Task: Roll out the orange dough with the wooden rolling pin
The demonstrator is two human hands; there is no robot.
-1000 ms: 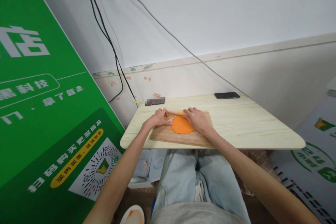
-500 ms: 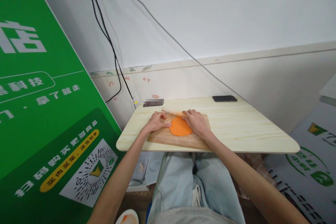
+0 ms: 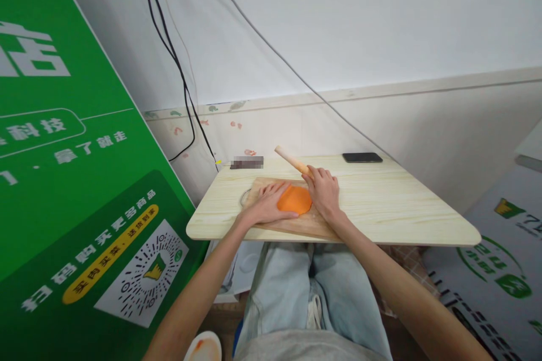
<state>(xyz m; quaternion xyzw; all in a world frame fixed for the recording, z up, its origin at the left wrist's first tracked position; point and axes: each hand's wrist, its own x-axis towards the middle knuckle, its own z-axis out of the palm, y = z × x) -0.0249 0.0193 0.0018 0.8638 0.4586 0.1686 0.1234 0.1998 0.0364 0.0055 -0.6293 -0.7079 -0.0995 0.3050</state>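
A flat round sheet of orange dough (image 3: 295, 201) lies on a wooden cutting board (image 3: 317, 227). My left hand (image 3: 267, 203) rests over the sheet's left edge, fingers stretched out and thumb apart along the near side. My right hand (image 3: 324, 189) is closed around the near end of a wooden rolling pin (image 3: 292, 159). The pin is tilted, its free end pointing up and away to the left above the board. Part of the dough's left side is hidden under my left fingers.
The board sits on a light wood-grain table (image 3: 402, 203) against the wall. A black phone (image 3: 362, 157) lies at the back, and a dark, partly blurred object (image 3: 247, 162) at the back left. A green printed panel (image 3: 84, 180) stands on the left; cables hang along the wall.
My right hand has raised the rolling pin off the board and swung its free end up. My left hand has moved right, flattening onto the dough's edge.
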